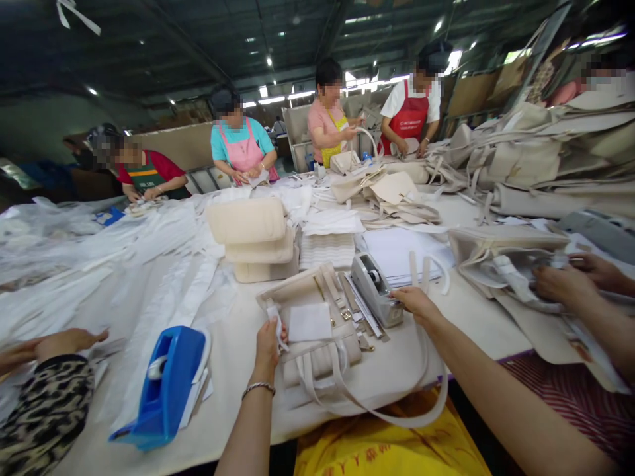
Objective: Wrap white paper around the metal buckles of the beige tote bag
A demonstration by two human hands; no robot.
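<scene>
Yellow cloth [391, 449] lies closest to the camera, at the near table edge [238, 430]. Above it a cream canvas bag [312, 330] lies flat, its long strap [397, 413] hanging over that edge. At 9 o'clock of the bag the left hand [268, 344] pinches a small white tape piece [276, 320] at the bag's left border. At 3 o'clock the right hand [414, 301] touches the grey tape dispenser [376, 287], fingers loosely curled; I cannot tell if it grips anything. A blue tape dispenser [166, 387] stands at 8 o'clock, with bare table between. At 12 o'clock folded cream bags [253, 238] are stacked. Another person's hands [565, 284] work at 3 o'clock.
</scene>
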